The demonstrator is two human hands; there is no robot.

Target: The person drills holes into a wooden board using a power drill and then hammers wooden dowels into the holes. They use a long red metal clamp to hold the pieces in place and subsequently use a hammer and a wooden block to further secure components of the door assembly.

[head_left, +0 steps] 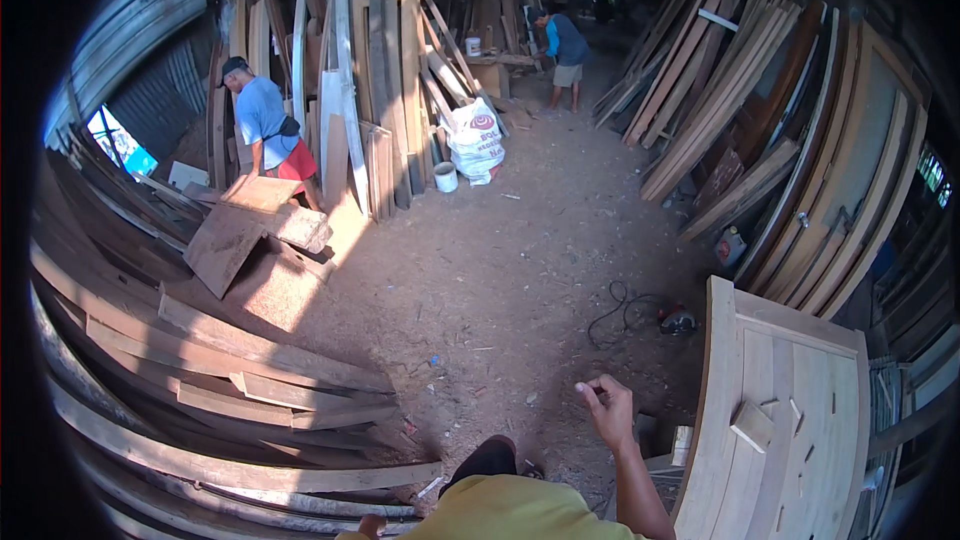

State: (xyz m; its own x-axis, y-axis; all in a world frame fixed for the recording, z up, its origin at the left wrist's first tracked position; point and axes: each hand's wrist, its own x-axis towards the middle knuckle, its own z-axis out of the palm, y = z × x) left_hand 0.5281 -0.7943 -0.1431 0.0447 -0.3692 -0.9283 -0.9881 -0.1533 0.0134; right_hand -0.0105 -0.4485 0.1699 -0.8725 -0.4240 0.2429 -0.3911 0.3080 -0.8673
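My right hand (pixel 608 410) is raised over the dirt floor, in front of my yellow shirt. Its fingers are curled, with thumb and forefinger drawn together. A pale spot shows at their tips, too small to name. To the right of this forearm lies a wooden door panel (pixel 775 430) with a thick frame, and a small wood block (pixel 752 426) and several thin slips of wood rest on it. Only a bit of my left hand (pixel 372 526) shows at the lower edge, beside stacked boards; its fingers cannot be made out.
Long planks (pixel 240 455) are stacked at the left. A circular saw (pixel 677 320) with a black cord sits on the floor. Boards and door frames (pixel 720 90) lean at right. One person (pixel 265 125) bends over a wooden piece (pixel 235 230); another (pixel 567 45) stands farther back. A white sack (pixel 475 145) stands mid-left.
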